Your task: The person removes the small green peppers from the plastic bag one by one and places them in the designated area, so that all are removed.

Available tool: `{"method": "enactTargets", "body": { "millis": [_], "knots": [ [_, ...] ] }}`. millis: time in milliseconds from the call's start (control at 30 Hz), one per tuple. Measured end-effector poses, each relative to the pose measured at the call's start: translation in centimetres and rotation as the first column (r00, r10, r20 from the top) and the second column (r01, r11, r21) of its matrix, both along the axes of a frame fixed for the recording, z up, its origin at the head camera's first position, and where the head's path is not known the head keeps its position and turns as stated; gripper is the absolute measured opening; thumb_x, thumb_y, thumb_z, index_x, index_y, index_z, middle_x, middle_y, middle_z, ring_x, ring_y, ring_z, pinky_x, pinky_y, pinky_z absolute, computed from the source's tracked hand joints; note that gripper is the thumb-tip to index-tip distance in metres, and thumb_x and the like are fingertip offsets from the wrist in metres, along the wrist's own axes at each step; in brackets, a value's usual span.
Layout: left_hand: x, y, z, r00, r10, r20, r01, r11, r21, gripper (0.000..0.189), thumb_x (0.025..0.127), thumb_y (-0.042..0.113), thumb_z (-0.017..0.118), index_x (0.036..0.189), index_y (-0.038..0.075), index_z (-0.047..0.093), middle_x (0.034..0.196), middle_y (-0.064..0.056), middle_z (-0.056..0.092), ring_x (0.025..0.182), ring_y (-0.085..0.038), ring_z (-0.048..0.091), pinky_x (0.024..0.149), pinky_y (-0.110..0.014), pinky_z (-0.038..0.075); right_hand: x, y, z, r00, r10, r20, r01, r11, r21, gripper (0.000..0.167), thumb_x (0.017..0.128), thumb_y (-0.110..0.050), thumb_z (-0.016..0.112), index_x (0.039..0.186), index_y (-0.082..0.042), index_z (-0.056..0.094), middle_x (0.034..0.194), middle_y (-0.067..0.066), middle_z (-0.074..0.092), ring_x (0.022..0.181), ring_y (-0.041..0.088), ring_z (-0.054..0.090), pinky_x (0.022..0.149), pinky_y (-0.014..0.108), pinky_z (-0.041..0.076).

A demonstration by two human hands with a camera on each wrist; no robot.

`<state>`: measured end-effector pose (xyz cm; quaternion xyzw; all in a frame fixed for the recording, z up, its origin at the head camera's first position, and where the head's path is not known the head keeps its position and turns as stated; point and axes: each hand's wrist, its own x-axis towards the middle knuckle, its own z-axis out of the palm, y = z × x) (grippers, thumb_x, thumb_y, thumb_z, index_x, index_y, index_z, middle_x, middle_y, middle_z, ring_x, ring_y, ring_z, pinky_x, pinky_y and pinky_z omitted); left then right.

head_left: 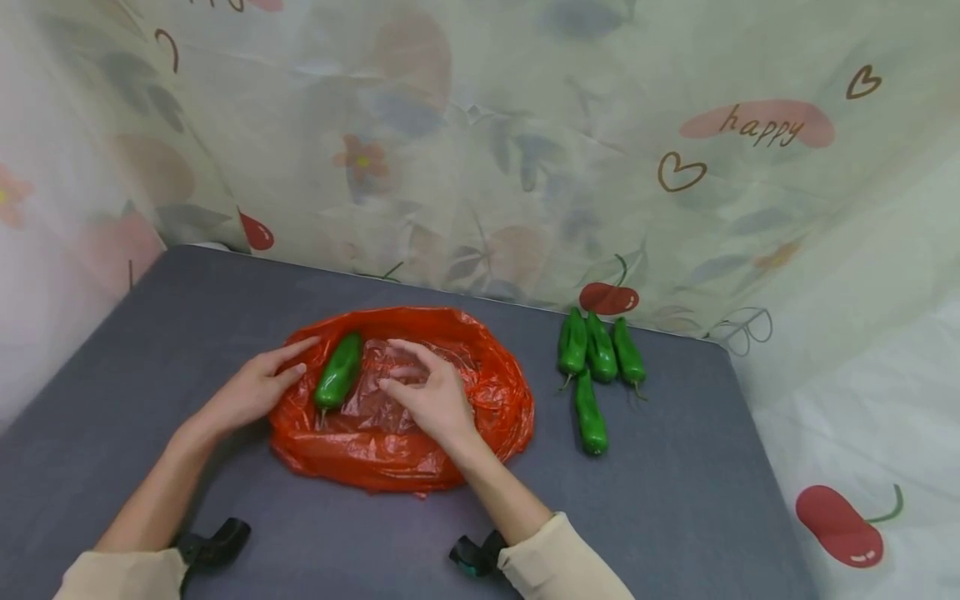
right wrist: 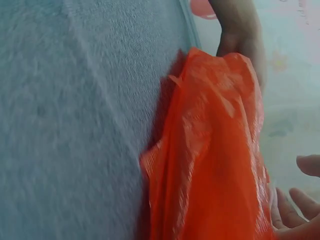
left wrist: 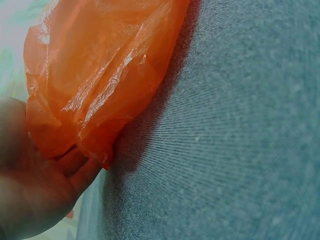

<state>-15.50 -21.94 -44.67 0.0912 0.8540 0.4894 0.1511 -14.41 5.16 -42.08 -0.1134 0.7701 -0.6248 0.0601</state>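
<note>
A red plastic bag lies on the table with its mouth spread wide and its rim standing up. One green pepper lies inside, near the left wall, stem toward me. My left hand holds the bag's left rim. In the left wrist view the bag covers some of the fingertips of that hand. Over the bag's middle, my right hand hovers with fingers apart and loosely bent, holding nothing. The right wrist view shows its fingers beyond the bag's side.
To the right of the bag, several green peppers form a row at the table's back edge, and another pepper lies in front of them. The table is dark grey. A patterned curtain hangs behind it.
</note>
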Motion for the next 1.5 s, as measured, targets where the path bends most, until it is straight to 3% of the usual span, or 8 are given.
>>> {"method": "enactTargets", "body": {
  "millis": [133, 367, 533, 733, 967, 1200, 1367, 1500],
  "knots": [
    [0.0, 0.1, 0.0, 1.000, -0.006, -0.006, 0.006, 1.000, 0.010, 0.052, 0.108, 0.024, 0.042, 0.157, 0.008, 0.029, 0.088, -0.015, 0.058, 0.049, -0.022, 0.058, 0.055, -0.033, 0.052, 0.1, -0.5, -0.7, 0.999, -0.017, 0.034, 0.016, 0.999, 0.045, 0.050, 0.087, -0.014, 0.078, 0.133, -0.024, 0.064, 0.121, -0.004, 0.068, 0.098, 0.018, 0.070, 0.070, 0.028, 0.055],
    [0.0, 0.1, 0.1, 1.000, -0.022, -0.016, 0.023, 0.999, 0.031, 0.054, 0.108, 0.027, 0.042, 0.156, 0.006, 0.029, 0.078, -0.012, 0.058, 0.049, -0.023, 0.059, 0.055, -0.033, 0.052, 0.2, -1.6, -1.3, 0.998, 0.000, 0.067, -0.001, 1.000, 0.028, 0.052, 0.086, -0.010, 0.078, 0.134, -0.023, 0.063, 0.118, 0.014, 0.068, 0.102, 0.023, 0.068, 0.070, 0.026, 0.056],
    [0.0, 0.1, 0.1, 0.999, -0.015, -0.036, 0.014, 1.000, -0.008, 0.054, 0.108, 0.026, 0.044, 0.156, 0.006, 0.030, 0.088, -0.014, 0.058, 0.050, -0.021, 0.058, 0.057, -0.031, 0.051, 0.2, -2.3, -1.6, 0.999, 0.018, 0.051, -0.023, 0.995, 0.095, 0.057, 0.084, -0.012, 0.079, 0.138, -0.021, 0.061, 0.114, 0.013, 0.070, 0.099, 0.022, 0.069, 0.067, 0.025, 0.054],
    [0.0, 0.0, -0.1, 0.996, -0.030, -0.080, 0.026, 0.998, -0.054, 0.053, 0.106, 0.018, 0.048, 0.155, 0.005, 0.032, 0.078, -0.011, 0.053, 0.046, -0.018, 0.051, 0.052, -0.031, 0.048, 0.1, -3.4, -2.1, 0.997, 0.018, 0.081, -0.030, 0.988, 0.153, 0.060, 0.084, -0.013, 0.079, 0.140, -0.021, 0.059, 0.108, 0.010, 0.072, 0.100, 0.020, 0.069, 0.069, 0.023, 0.053],
    [-0.1, 0.1, -0.5, 0.992, -0.029, -0.126, 0.021, 0.998, -0.067, 0.051, 0.106, 0.016, 0.047, 0.153, 0.002, 0.034, 0.117, -0.025, 0.059, 0.058, -0.015, 0.055, 0.059, -0.029, 0.047, 0.1, -4.8, -2.4, 0.998, 0.032, 0.047, -0.042, 0.973, 0.226, 0.061, 0.083, -0.018, 0.081, 0.140, -0.021, 0.059, 0.115, 0.007, 0.070, 0.101, 0.014, 0.067, 0.076, 0.022, 0.052],
    [0.0, 0.2, -0.5, 0.989, -0.023, -0.145, 0.008, 0.995, -0.099, 0.050, 0.106, 0.014, 0.048, 0.152, 0.001, 0.036, 0.130, -0.029, 0.055, 0.077, -0.018, 0.060, 0.068, -0.028, 0.049, 0.0, -5.9, -2.5, 0.999, 0.040, -0.029, -0.027, 0.936, 0.350, 0.062, 0.083, -0.021, 0.081, 0.141, -0.019, 0.058, 0.137, 0.003, 0.060, 0.107, 0.014, 0.065, 0.082, 0.022, 0.050],
    [0.0, 0.2, -0.6, 0.991, -0.013, -0.135, 0.002, 0.996, -0.086, 0.049, 0.106, 0.016, 0.047, 0.153, 0.004, 0.037, 0.137, -0.030, 0.051, 0.091, -0.025, 0.063, 0.073, -0.029, 0.051, -0.2, -6.6, -2.8, 0.999, 0.028, -0.036, -0.012, 0.921, 0.390, 0.067, 0.083, -0.020, 0.081, 0.144, -0.019, 0.054, 0.151, 0.009, 0.045, 0.113, 0.015, 0.062, 0.104, 0.035, 0.042],
    [0.0, 0.0, -0.8, 0.992, -0.007, -0.125, -0.004, 0.997, -0.081, 0.049, 0.106, 0.018, 0.047, 0.153, 0.006, 0.037, 0.143, -0.028, 0.047, 0.110, -0.032, 0.060, 0.080, -0.029, 0.051, -0.2, -7.0, -3.1, 0.999, 0.013, -0.029, 0.000, 0.913, 0.408, 0.070, 0.083, -0.023, 0.081, 0.146, -0.019, 0.052, 0.152, 0.011, 0.042, 0.125, 0.020, 0.055, 0.110, 0.041, 0.036]
  ]
}}
